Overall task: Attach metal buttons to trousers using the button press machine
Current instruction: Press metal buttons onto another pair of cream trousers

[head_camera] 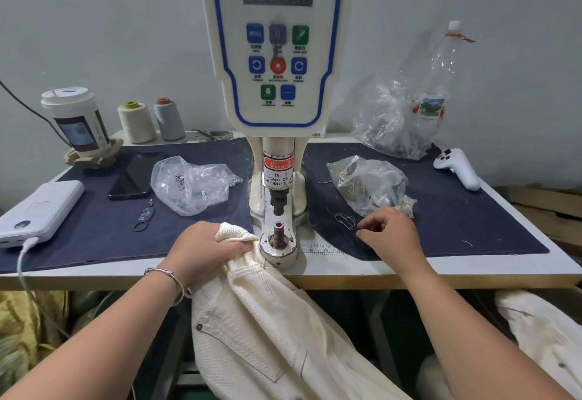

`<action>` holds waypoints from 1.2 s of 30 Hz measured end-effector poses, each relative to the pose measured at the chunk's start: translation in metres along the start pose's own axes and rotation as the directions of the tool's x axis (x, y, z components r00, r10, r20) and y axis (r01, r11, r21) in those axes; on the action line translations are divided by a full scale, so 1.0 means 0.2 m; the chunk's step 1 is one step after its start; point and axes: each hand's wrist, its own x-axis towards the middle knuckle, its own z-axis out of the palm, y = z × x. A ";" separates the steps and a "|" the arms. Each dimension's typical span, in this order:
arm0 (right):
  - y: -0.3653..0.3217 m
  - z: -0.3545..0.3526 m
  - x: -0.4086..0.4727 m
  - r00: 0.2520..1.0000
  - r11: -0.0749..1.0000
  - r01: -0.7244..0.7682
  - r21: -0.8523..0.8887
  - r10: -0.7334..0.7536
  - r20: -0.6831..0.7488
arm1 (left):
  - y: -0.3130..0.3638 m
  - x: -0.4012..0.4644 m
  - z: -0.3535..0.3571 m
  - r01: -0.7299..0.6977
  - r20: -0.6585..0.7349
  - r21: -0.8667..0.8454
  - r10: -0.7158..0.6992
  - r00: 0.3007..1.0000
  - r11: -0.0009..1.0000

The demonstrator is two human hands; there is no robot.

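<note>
Button press machine (277,53) at 12 o'clock, upright on the table (472,269); lower post (279,232) at centre, bare on top. Cream trousers (267,321) at 6 o'clock, draped over the table edge, waistband bunched just left of the post base. Left hand (206,250) at 9 o'clock of the post, fingers curled tight round the waistband. Right hand (392,231) at 3 o'clock, resting on the dark cloth (456,210), fingers loosely bent; whether anything is pinched cannot be told. Bag of buttons (368,183) at 1 o'clock, just beyond the right hand. Second bag (192,180) at 10 o'clock.
</note>
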 end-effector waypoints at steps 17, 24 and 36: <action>-0.36 0.01 -0.07 0.969 0.915 0.243 0.321 -0.242 -0.041 | 0.02 -0.02 -0.01 -0.030 -0.006 0.004 0.030 1.000 1.000; -0.55 0.11 -0.09 0.951 0.917 0.155 0.369 -0.239 0.194 | 0.02 -0.02 -0.01 -0.016 -0.010 0.008 0.016 1.000 1.000; -0.59 0.13 -0.10 0.934 0.939 0.178 0.296 -0.256 0.250 | 0.01 0.00 0.00 -0.044 -0.025 0.023 0.045 0.999 0.999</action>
